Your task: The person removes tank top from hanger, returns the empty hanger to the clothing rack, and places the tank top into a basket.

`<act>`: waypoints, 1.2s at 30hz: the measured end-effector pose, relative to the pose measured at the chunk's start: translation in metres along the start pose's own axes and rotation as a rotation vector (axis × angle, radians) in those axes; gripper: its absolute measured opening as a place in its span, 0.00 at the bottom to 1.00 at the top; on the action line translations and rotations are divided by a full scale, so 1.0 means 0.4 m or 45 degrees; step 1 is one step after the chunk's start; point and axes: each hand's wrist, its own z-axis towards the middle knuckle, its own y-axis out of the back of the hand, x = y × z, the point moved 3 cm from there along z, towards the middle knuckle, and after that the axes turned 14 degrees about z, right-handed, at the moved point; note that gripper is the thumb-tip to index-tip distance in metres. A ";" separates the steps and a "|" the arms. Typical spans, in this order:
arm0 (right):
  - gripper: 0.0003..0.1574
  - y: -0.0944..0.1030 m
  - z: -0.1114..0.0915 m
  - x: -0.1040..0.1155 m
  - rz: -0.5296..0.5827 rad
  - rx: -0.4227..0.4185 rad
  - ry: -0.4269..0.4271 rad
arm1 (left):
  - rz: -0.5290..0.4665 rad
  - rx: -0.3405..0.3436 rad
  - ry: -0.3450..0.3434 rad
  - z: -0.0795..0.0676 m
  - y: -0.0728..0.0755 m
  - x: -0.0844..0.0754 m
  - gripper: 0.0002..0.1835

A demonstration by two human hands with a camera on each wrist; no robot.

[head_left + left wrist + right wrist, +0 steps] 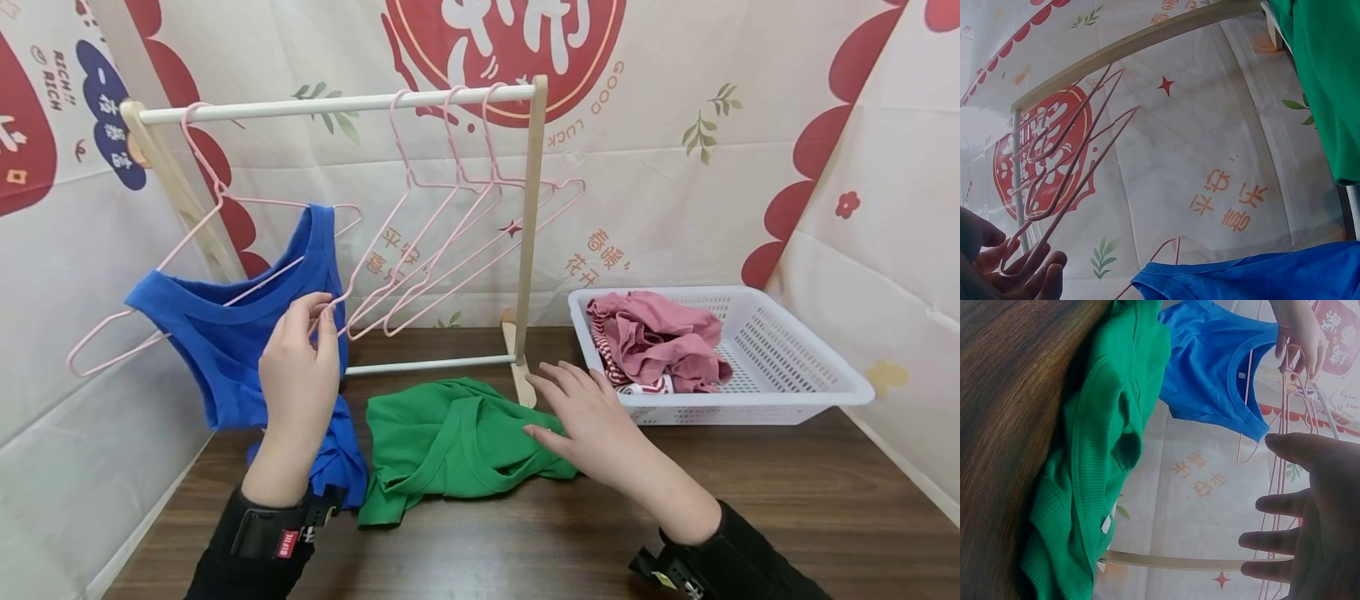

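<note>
My left hand (300, 375) pinches the near corner of a pink wire hanger (409, 179), one of several hooked close together on the right part of the rack's rail. In the left wrist view, fingers (1052, 278) curl at the hanger's end. A blue tank top (225, 342) hangs on another pink hanger (198, 229) at the left, just beside that hand. My right hand (600, 425) is held with fingers spread, holding nothing, by the right end of a crumpled green ribbed garment (457, 442) on the table.
The rack has a white rail (300, 108) and wooden posts (531, 225). At the right stands a white perforated basket (795, 350) with a pink garment (660, 333) and striped cloth in it. A printed curtain (675, 208) closes off the back of the brown table (720, 475).
</note>
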 end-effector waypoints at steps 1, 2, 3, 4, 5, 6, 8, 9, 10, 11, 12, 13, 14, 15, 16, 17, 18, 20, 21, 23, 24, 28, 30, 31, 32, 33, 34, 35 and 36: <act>0.41 0.000 0.000 0.000 0.004 0.000 0.000 | -0.010 -0.025 -0.007 -0.001 0.002 0.000 0.15; 0.41 0.000 0.000 0.000 0.008 -0.001 0.002 | -0.020 -0.059 -0.018 -0.002 0.005 -0.001 0.14; 0.41 0.000 0.001 0.001 0.012 -0.002 0.005 | -0.028 -0.098 -0.029 -0.003 0.010 -0.002 0.13; 0.41 0.000 0.001 0.001 0.014 -0.001 0.007 | -0.038 -0.142 -0.044 -0.005 0.014 -0.003 0.13; 0.41 -0.001 0.003 0.002 0.014 0.000 0.010 | -0.059 -0.193 -0.057 -0.006 0.020 -0.005 0.12; 0.41 -0.002 0.003 0.003 0.017 0.003 0.011 | -0.079 -0.250 -0.074 -0.009 0.027 -0.007 0.11; 0.41 -0.005 0.006 0.005 0.021 0.011 0.014 | -0.112 -0.353 -0.120 -0.014 0.040 -0.011 0.10; 0.41 -0.007 0.008 0.006 0.023 0.018 0.014 | -0.136 -0.394 -0.143 -0.017 0.045 -0.014 0.10; 0.41 -0.010 0.009 0.007 0.026 0.026 0.015 | -0.162 -0.429 -0.170 -0.021 0.049 -0.017 0.10; 0.41 -0.014 0.011 0.008 0.028 0.036 0.016 | -0.188 -0.455 -0.200 -0.025 0.052 -0.020 0.09; 0.41 -0.018 0.013 0.009 0.033 0.046 0.015 | -0.199 -0.470 -0.237 -0.030 0.054 -0.024 0.10; 0.41 -0.021 0.015 0.010 0.037 0.055 0.015 | -0.209 -0.474 -0.279 -0.034 0.054 -0.028 0.11; 0.41 -0.025 0.018 0.011 0.043 0.062 0.014 | -0.221 -0.470 -0.323 -0.039 0.053 -0.032 0.11; 0.41 -0.029 0.020 0.012 0.048 0.072 0.014 | -0.224 -0.462 -0.370 -0.045 0.051 -0.036 0.12; 0.41 -0.034 0.023 0.012 0.053 0.079 0.016 | -0.216 -0.452 -0.420 -0.051 0.049 -0.040 0.12; 0.41 -0.039 0.026 0.012 0.058 0.086 0.017 | -0.200 -0.438 -0.476 -0.057 0.047 -0.045 0.13; 0.41 -0.045 0.028 0.013 0.063 0.095 0.017 | -0.176 -0.421 -0.532 -0.063 0.044 -0.049 0.13; 0.42 -0.058 0.034 0.015 0.070 0.123 0.019 | -0.123 -0.388 -0.636 -0.076 0.040 -0.057 0.13; 0.42 -0.067 0.036 0.015 0.075 0.140 0.019 | -0.094 -0.371 -0.678 -0.082 0.037 -0.060 0.13; 0.42 -0.084 0.039 0.016 0.092 0.185 0.003 | -0.052 -0.323 -0.737 -0.093 0.033 -0.062 0.13; 0.42 -0.094 0.039 0.016 0.102 0.214 -0.010 | -0.042 -0.289 -0.751 -0.098 0.030 -0.061 0.13; 0.44 -0.136 0.041 0.016 0.131 0.336 -0.065 | 0.015 -0.064 -0.732 -0.112 0.009 -0.044 0.11; 0.45 -0.156 0.044 0.017 0.138 0.394 -0.079 | 0.077 0.090 -0.705 -0.120 -0.006 -0.034 0.09; 0.46 -0.165 0.046 0.018 0.141 0.417 -0.083 | 0.121 0.175 -0.685 -0.124 -0.014 -0.029 0.07; 0.47 -0.172 0.050 0.020 0.144 0.437 -0.089 | 0.167 0.255 -0.664 -0.127 -0.022 -0.026 0.06; 0.48 -0.180 0.054 0.021 0.147 0.455 -0.094 | 0.208 0.330 -0.641 -0.131 -0.029 -0.022 0.05; 0.49 -0.187 0.058 0.022 0.153 0.471 -0.104 | 0.241 0.401 -0.617 -0.135 -0.036 -0.019 0.05; 0.51 -0.193 0.063 0.022 0.155 0.486 -0.116 | 0.266 0.462 -0.594 -0.137 -0.041 -0.016 0.05; 0.53 -0.200 0.068 0.023 0.152 0.503 -0.130 | 0.288 0.512 -0.575 -0.140 -0.046 -0.014 0.06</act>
